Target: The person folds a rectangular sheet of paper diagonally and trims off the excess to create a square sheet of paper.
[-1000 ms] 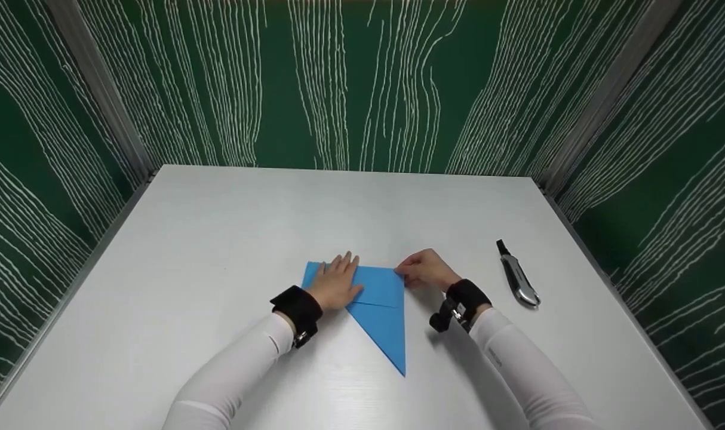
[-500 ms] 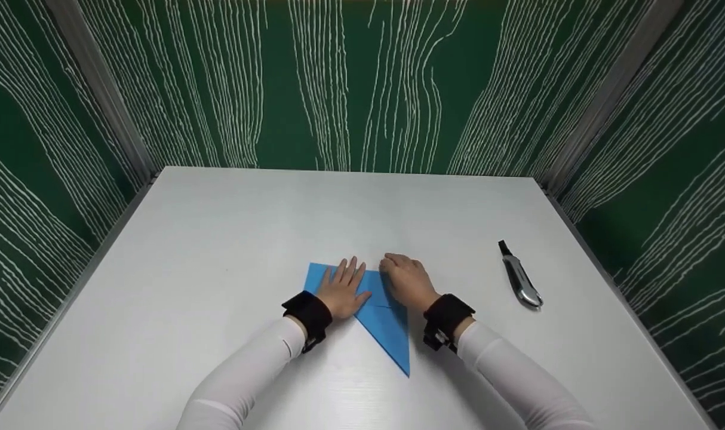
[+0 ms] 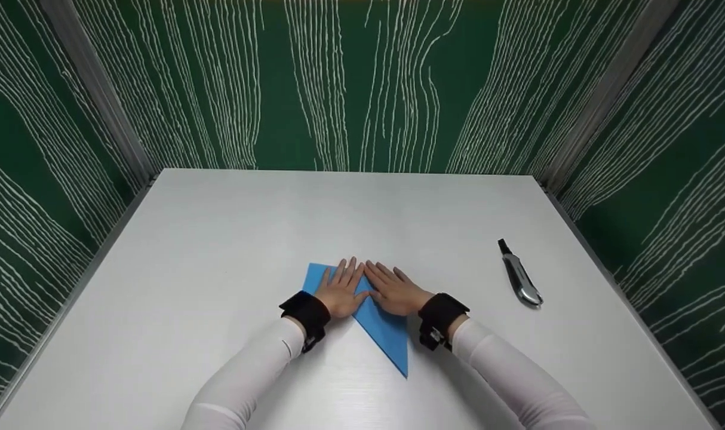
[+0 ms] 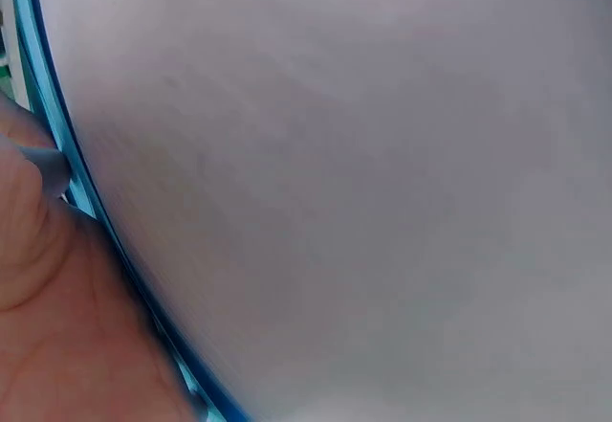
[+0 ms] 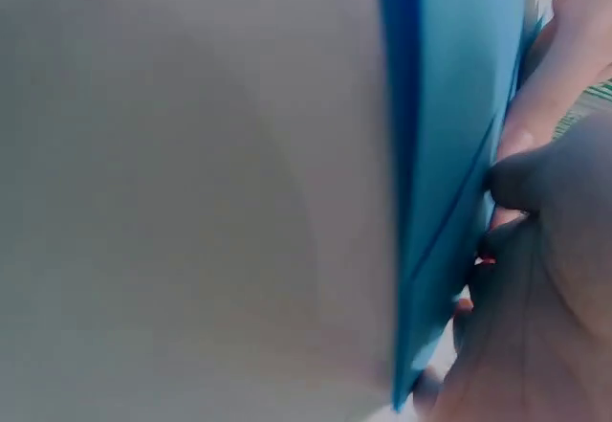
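Both your left hand (image 3: 340,294) and right hand (image 3: 396,294) lie, fingers straight, on blue paper (image 3: 388,336); probably light, crease-prone: pinch its free corner (image 3: 402,365).

Green walls (image 3: 279,89) around a table (image 3: 219,239) suggest a booth.
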`<state>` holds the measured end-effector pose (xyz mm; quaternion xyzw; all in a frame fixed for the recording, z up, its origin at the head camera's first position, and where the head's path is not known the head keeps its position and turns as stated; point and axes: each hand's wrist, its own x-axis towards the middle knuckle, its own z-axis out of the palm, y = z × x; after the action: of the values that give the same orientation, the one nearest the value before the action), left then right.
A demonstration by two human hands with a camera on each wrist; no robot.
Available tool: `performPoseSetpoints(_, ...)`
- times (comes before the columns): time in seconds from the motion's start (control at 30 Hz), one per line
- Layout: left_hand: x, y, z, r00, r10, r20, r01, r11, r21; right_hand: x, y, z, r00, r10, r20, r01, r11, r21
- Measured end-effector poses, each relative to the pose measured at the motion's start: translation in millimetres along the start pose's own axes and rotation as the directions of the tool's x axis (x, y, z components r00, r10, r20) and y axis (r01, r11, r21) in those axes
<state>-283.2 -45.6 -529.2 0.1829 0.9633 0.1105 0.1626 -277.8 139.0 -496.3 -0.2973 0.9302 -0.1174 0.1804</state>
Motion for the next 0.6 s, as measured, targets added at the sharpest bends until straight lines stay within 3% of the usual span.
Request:
performPoseSetpoints(0.3,-13.6,-1.2,-8.0,1.000,-0.006,-0.008,0.006,1.000,-0.024,5,0,4.6,1.000,0.024,0.003,-0.023,0.998,-0.064)
performPoseSetpoints(0.5,-29.8,-11.4,-20.8,0.997,-0.077,0.003,0.077,0.997,-0.021,6,1,4.4,0.998,0.055,0.013,-0.053,0.994,-0.091)
performPoseSetpoints(0.6,-31.3,-23.1,-19.7,0.993,-0.113,-0.020,0.113,0.993,-0.027,5,5,4.5,0.999,0.051,-0.001,-0.051,0.994,-0.097)
